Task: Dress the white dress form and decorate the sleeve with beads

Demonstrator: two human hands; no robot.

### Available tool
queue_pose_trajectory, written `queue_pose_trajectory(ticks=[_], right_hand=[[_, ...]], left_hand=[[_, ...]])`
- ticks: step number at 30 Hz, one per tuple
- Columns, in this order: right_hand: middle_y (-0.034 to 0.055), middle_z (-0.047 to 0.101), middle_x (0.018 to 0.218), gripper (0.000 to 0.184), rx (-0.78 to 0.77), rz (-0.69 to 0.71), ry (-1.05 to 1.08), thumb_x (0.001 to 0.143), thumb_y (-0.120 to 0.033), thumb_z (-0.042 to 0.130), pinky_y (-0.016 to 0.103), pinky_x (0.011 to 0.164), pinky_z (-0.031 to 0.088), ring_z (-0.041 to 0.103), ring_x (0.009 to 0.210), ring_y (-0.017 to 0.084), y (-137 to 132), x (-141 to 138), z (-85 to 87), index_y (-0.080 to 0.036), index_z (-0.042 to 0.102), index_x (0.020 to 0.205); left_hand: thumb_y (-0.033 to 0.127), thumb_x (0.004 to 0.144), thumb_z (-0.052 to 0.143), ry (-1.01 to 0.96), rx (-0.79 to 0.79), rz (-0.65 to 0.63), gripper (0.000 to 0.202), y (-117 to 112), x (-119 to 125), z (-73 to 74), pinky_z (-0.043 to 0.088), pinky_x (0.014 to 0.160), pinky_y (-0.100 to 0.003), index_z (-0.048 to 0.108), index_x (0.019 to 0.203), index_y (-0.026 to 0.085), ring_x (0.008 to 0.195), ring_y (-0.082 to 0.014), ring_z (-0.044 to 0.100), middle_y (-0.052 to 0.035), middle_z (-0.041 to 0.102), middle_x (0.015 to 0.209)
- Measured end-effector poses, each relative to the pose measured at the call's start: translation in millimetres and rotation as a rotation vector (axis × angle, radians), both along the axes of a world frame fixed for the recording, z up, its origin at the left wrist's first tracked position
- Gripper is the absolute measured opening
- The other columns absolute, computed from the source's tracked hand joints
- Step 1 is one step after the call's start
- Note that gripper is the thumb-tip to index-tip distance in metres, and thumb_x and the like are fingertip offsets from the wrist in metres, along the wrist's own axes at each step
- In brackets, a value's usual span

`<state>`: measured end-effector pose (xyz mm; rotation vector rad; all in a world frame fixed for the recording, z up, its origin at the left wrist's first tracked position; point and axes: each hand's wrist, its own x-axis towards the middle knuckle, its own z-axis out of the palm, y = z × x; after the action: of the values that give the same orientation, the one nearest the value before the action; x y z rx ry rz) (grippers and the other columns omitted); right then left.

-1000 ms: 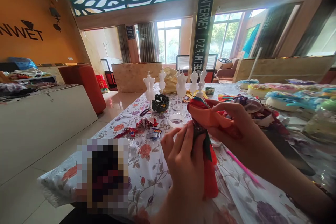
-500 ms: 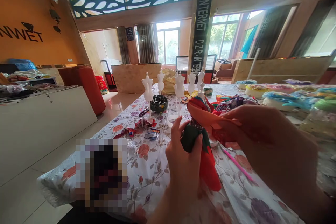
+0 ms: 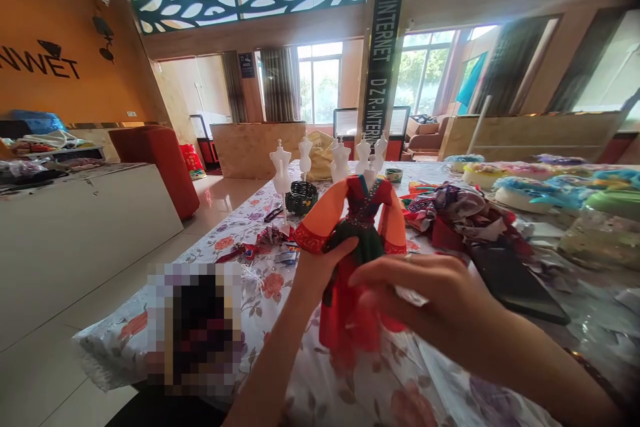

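My left hand (image 3: 327, 260) grips a small dressed mannequin (image 3: 369, 213) at the hip, its thumb lying across the front. The mannequin wears a doll dress with a red and teal bodice, patterned trim, wide orange sleeves with red cuffs, a dark green overskirt and a long red skirt (image 3: 350, 313). In front of the red skirt is my right hand (image 3: 420, 283), fingers stretched toward the cloth and apart, their tips slightly blurred. Whether they touch the fabric is hard to see. The lower skirt is smeared by motion.
Several bare white mannequins (image 3: 281, 170) stand behind, near a dark woven basket (image 3: 301, 197). Cloth scraps (image 3: 465, 213) and a black phone-like slab (image 3: 517, 283) lie right. Farther right are decorated round items (image 3: 525, 193) and a green-lidded jar (image 3: 595, 233). Flowered cloth (image 3: 270, 360) covers the table.
The dressed mannequin has turned to face me, both sleeves now hanging out at its sides. My right hand has let go of the orange sleeve and moved down to the skirt.
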<state>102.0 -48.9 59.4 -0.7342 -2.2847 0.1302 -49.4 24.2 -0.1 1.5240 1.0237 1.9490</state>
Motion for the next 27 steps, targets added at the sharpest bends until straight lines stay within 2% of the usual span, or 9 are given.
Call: queue_pose_trajectory(ticks=[3,5,7,10,14,18,22,24,27], right_hand=[[-0.0040,0.061,0.057,0.023,0.015,-0.267,0.283,0.088,-0.037,0.056,0.021,0.048,0.044,0.056,0.050,0.010,15,10,-5.7,-0.022,0.063,0.073],[-0.0009,0.065,0.071,0.019,0.042,-0.414,0.424,0.084,-0.041,0.061,0.024,0.051,0.047,0.061,0.059,0.013,26,15,-10.2,-0.022,0.062,0.082],[0.0049,0.067,0.093,0.030,0.042,-0.486,0.418,0.079,-0.044,0.065,0.029,0.058,0.051,0.066,0.073,0.018,36,17,-14.1,-0.023,0.060,0.100],[0.0118,0.064,0.117,0.050,-0.039,-0.430,0.352,0.076,-0.045,0.068,0.041,0.076,0.054,0.067,0.093,0.026,45,18,-17.6,-0.024,0.053,0.118],[0.0076,0.071,0.107,0.051,-0.284,-0.276,0.341,0.077,-0.043,0.066,0.048,0.093,0.049,0.064,0.105,0.027,52,21,-17.8,-0.027,0.048,0.122],[0.0063,0.070,0.107,0.052,-0.592,-0.139,0.270,0.074,-0.046,0.069,0.043,0.092,0.050,0.064,0.103,0.026,63,32,-18.3,-0.025,0.052,0.119],[0.0062,0.068,0.109,0.043,-0.766,0.002,0.232,0.074,-0.048,0.069,0.039,0.094,0.047,0.062,0.102,0.025,66,39,-26.2,-0.021,0.063,0.107],[0.0047,0.069,0.108,0.043,-0.886,0.007,0.299,0.073,-0.048,0.070,0.036,0.088,0.049,0.063,0.100,0.023,63,38,-34.5,-0.024,0.065,0.107],[0.0029,0.072,0.098,0.040,-1.071,-0.025,0.535,0.067,-0.047,0.075,0.032,0.071,0.050,0.066,0.087,0.020,53,33,-49.7,-0.030,0.069,0.103]], left_hand=[[0.016,0.068,0.074,-0.051,-0.117,-0.276,0.026,5,-14,-0.9,0.061,0.077,-0.039,0.073,0.091,0.025,0.088,-0.0248,0.072,-0.0051,0.076,0.095],[0.017,0.067,0.075,-0.098,-0.174,-0.369,0.037,3,-20,-1.9,0.060,0.081,-0.039,0.071,0.102,0.025,0.094,-0.0253,0.071,-0.0052,0.074,0.102],[0.017,0.064,0.076,-0.138,-0.220,-0.422,0.043,0,-23,-3.1,0.059,0.083,-0.038,0.071,0.106,0.025,0.096,-0.0251,0.070,-0.0046,0.074,0.105],[0.018,0.057,0.080,-0.189,-0.267,-0.448,0.045,-3,-25,-4.7,0.057,0.084,-0.037,0.073,0.101,0.024,0.097,-0.0258,0.070,-0.0033,0.075,0.101],[0.015,0.043,0.086,-0.241,-0.322,-0.481,0.058,-1,-37,-4.8,0.056,0.084,-0.041,0.073,0.099,0.021,0.097,-0.0298,0.069,-0.0077,0.074,0.103],[0.016,0.037,0.089,-0.313,-0.327,-0.565,0.064,1,-56,-4.2,0.054,0.089,-0.041,0.073,0.098,0.018,0.096,-0.0306,0.068,-0.0113,0.073,0.103],[0.023,0.051,0.088,-0.453,-0.293,-0.534,0.047,-4,-65,-7.3,0.051,0.093,-0.035,0.070,0.095,0.019,0.090,-0.0206,0.069,-0.0050,0.073,0.091],[0.028,0.057,0.086,-0.529,-0.295,-0.494,0.042,-8,-64,-9.6,0.054,0.089,-0.033,0.068,0.094,0.018,0.087,-0.0181,0.069,-0.0041,0.072,0.091],[0.033,0.057,0.086,-0.645,-0.312,-0.415,0.038,-15,-61,-12.5,0.056,0.080,-0.024,0.066,0.085,0.017,0.084,-0.0150,0.069,-0.0027,0.072,0.091]])
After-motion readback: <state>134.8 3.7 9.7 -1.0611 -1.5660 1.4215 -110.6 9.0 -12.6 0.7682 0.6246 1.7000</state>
